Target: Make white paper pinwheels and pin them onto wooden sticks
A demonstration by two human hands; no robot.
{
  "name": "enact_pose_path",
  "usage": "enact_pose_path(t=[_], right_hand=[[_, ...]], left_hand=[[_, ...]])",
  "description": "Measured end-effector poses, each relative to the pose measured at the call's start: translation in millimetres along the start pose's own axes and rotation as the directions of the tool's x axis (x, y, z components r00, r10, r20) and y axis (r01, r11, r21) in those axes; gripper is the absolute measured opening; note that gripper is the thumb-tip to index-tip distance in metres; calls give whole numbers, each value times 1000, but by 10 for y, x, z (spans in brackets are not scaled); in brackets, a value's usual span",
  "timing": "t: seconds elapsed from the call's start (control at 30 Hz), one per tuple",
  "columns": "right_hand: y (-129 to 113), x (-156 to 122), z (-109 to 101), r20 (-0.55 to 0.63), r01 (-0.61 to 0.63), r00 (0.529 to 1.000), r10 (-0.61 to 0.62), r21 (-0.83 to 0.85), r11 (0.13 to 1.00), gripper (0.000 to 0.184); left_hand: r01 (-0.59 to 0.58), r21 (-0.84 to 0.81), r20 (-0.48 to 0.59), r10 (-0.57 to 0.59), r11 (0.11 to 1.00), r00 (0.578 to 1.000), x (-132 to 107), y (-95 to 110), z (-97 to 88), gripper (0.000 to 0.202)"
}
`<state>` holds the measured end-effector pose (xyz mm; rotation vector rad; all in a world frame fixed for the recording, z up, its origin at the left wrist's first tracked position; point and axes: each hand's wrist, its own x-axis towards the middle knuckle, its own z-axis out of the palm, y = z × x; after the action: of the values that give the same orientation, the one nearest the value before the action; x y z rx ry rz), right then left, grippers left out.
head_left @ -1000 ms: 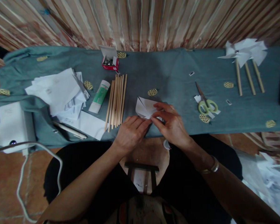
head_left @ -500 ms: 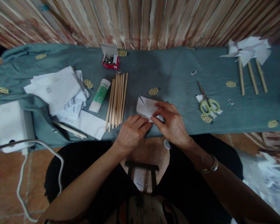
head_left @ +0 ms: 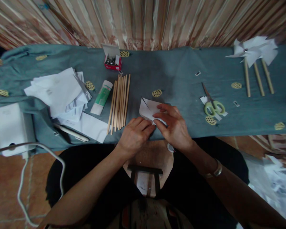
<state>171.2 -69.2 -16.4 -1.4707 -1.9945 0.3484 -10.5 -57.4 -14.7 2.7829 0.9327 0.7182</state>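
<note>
A small white sheet of paper (head_left: 147, 107) with a slit cut in from its far left corner lies at the table's front edge. On its near side my left hand (head_left: 135, 135) has its fingers closed, pressing the paper's near edge. Over the right part of the sheet is my right hand (head_left: 175, 127), thumb and fingers bent around the paper near the left fingertips. Part of the sheet is hidden under both hands. Several wooden sticks (head_left: 120, 101) lie side by side left of the paper, with a green and white glue tube (head_left: 102, 98) beside them.
Scissors with green handles (head_left: 214, 108) rest on paper scraps to the right. Paper pinwheels (head_left: 255, 51) on sticks lie at the far right. A red box of metal pins (head_left: 113, 62) stands open at the back. A paper stack (head_left: 57, 90) and a pen (head_left: 72, 133) are left.
My right hand's fingers have shifted slightly left over the paper. My left hand stays in place on the near edge.
</note>
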Motion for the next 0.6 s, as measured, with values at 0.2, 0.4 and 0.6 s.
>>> enact_pose_path(t=[0.2, 0.4, 0.6], right_hand=[[-50, -45, -9, 71, 109, 993, -95, -218, 970, 22], [-77, -133, 72, 89, 191, 981, -171, -307, 932, 30], [-64, -127, 79, 102, 172, 983, -151, -252, 952, 30]], left_hand=[[8, 10, 5, -8, 1000, 1000, -1, 1, -3, 18], [13, 7, 24, -13, 1000, 1000, -3, -9, 0, 20], [11, 6, 22, -11, 1000, 1000, 0, -7, 15, 17]])
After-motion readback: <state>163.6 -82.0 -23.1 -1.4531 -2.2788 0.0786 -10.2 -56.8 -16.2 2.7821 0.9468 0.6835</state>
